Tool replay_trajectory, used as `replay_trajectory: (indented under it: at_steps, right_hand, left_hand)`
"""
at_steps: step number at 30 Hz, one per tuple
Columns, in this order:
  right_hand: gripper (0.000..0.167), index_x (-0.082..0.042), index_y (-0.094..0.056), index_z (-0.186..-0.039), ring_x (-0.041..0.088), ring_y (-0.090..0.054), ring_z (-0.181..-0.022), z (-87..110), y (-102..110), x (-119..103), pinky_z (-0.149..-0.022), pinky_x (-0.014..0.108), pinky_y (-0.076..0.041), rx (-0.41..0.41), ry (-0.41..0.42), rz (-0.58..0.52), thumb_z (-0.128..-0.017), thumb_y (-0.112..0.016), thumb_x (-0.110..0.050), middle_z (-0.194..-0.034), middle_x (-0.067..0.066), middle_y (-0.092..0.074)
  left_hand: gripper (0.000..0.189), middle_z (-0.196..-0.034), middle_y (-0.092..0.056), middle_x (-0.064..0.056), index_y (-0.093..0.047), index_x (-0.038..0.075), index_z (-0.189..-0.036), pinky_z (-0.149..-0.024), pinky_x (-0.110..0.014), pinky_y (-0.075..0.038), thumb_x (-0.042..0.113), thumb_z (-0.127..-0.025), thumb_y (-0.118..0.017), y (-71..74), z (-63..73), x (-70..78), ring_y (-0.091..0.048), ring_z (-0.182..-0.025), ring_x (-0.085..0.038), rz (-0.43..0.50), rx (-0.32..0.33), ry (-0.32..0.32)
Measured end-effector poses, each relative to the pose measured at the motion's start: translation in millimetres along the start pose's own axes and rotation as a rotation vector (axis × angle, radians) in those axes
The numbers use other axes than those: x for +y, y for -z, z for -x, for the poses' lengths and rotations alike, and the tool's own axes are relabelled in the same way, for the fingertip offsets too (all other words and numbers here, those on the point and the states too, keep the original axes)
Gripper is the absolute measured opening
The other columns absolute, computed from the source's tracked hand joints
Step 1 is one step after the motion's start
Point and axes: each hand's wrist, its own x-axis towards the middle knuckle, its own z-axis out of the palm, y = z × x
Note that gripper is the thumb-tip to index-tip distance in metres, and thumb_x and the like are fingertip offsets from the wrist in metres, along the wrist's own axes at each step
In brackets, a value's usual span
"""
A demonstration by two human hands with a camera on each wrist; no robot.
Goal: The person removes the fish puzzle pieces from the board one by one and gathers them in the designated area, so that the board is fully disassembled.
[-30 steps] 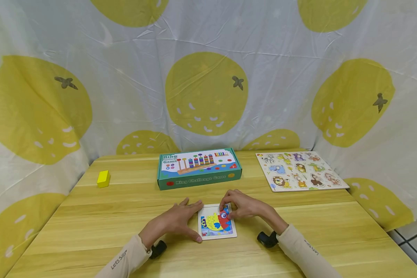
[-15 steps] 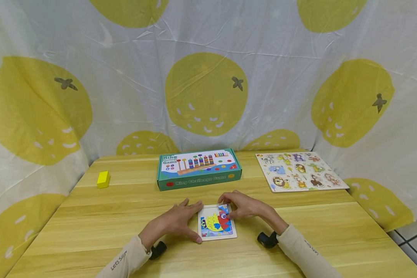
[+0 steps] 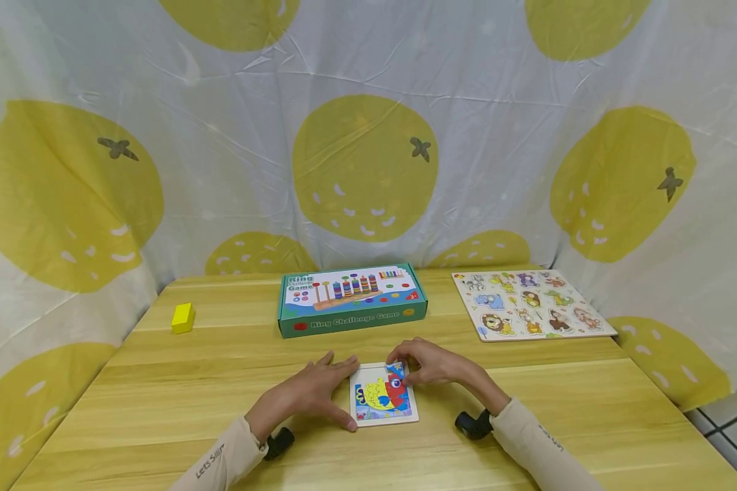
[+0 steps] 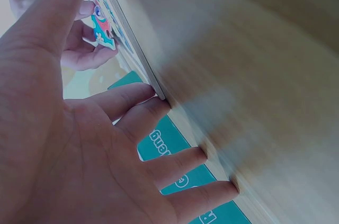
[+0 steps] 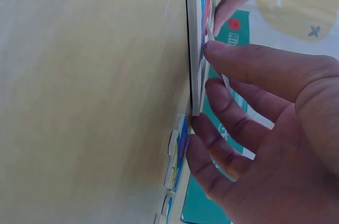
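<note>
Lengthwise, the puzzle piece (image 4: 103, 32) points toward the box (image 3: 353, 300), far end raised.

A curtained-off play corner: fruit-print fabric (image 3: 491, 150) hangs behind a wood-grain table (image 3: 160, 402) bearing a boxed game (image 3: 353, 300).

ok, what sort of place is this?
Likely a curtained-off indoor play corner: a fruit-print curtain behind a wood-grain table, with a fish puzzle on the table.

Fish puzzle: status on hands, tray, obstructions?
Left hand spread, touching tray. Right hand pinching tilted piece, upper right. Upper left unfilled. Loose pieces near right hand, possibly in the way.
</note>
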Motion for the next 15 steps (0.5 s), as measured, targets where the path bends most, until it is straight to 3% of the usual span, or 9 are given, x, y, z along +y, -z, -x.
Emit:
replay_trajectory:
  at_steps: [8,15]
  right_hand:
    - [0.032,-0.011,-0.067,-0.114,0.018,-0.047,-0.087,-0.6,-0.1,1.8,-0.074,0.025,-0.038,0.015,0.003,-0.008,-0.083,-0.071,-0.005,-0.096,-0.008,-0.058]
    - [0.031,-0.009,-0.065,-0.117,0.015,-0.055,-0.088,0.1,3.0,3.0,-0.081,0.028,-0.05,0.033,-0.013,-0.082,-0.086,-0.07,-0.006,-0.103,-0.003,-0.064]
  left_hand:
    - [0.102,-0.156,-0.03,-0.002,-0.036,0.015,-0.149,-0.108,-0.069,-0.016,0.061,-0.068,-0.076,0.4,-0.3,1.5,-0.014,-0.143,-0.045,0.001,-0.001,-0.007]
    - [0.103,-0.156,-0.03,-0.002,-0.035,0.015,-0.15,-0.108,-0.069,-0.014,0.063,-0.068,-0.075,-0.5,-0.1,-0.2,-0.013,-0.143,-0.045,-0.003,0.002,-0.005]
